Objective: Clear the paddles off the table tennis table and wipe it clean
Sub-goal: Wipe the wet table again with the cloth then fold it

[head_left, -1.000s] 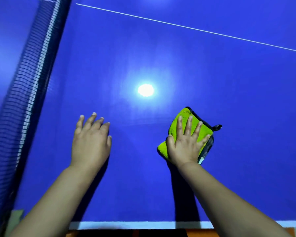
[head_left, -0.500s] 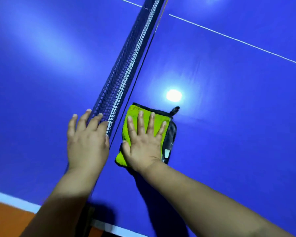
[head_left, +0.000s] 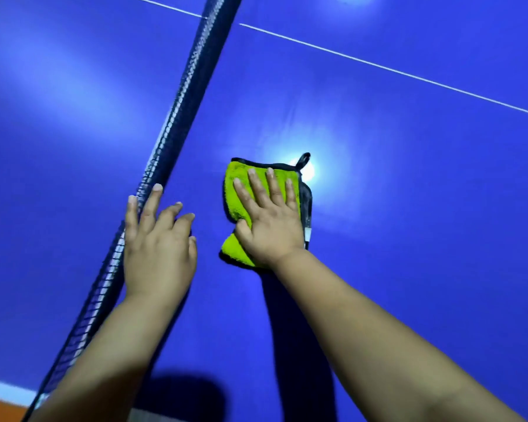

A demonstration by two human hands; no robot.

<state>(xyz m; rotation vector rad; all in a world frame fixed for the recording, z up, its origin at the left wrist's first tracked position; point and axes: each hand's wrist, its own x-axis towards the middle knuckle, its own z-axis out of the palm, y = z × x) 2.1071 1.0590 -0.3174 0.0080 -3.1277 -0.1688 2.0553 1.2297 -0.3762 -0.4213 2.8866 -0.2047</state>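
The right hand [head_left: 270, 225] presses flat, fingers spread, on the green microfiber cloth [head_left: 237, 251]; the left hand [head_left: 157, 254], fingers spread, hovers beside the net [head_left: 177, 108] over the blue table [head_left: 409, 178].

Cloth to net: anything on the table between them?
Head view: mostly bare blue table between the green cloth and the net. Lower down the left hand fills the gap, its fingers overlapping the net's edge.

Both bare forearms stretched forward, left hand [head_left: 159, 248] palm down, fingers [head_left: 148, 208] loosely bent and apart, right hand [head_left: 270, 220] lay flat, palm down, its fingers straight and splayed
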